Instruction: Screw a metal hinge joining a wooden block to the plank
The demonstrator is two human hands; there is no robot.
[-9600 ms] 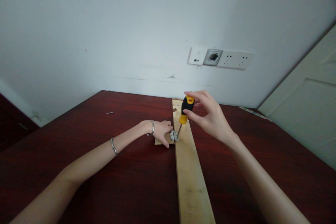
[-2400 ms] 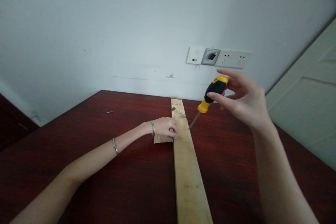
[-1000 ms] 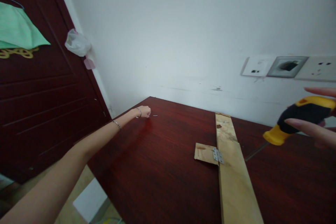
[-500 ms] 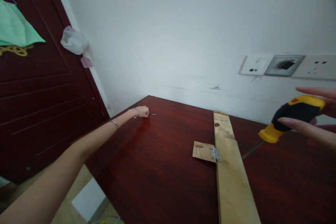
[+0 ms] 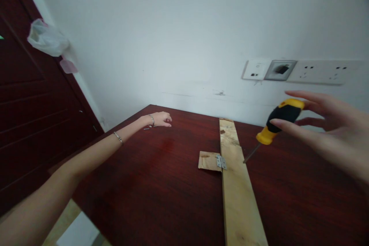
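Note:
My left hand (image 5: 162, 119) is stretched out to the far left corner of the dark red table (image 5: 155, 196), its fingers gathered low on the top. What they hold, if anything, is too small to tell. My right hand (image 5: 325, 132) holds a yellow and black screwdriver (image 5: 280, 120) by the handle, above the table, with the shaft pointing down and left toward a long pale wooden plank (image 5: 235, 192). A small metal hinge (image 5: 221, 162) joins the plank to a small plywood piece (image 5: 206, 160) on its left side.
A dark red door (image 5: 25, 123) stands at the left, with a plastic bag (image 5: 46, 38) hanging by it. Wall sockets (image 5: 296, 71) are set in the white wall behind the table. The table's left edge drops to the floor.
My left hand left the hinge and reached to the far corner where a small screw lay. The view swung left, then partly back right. The screwdriver stays lifted off the plank.

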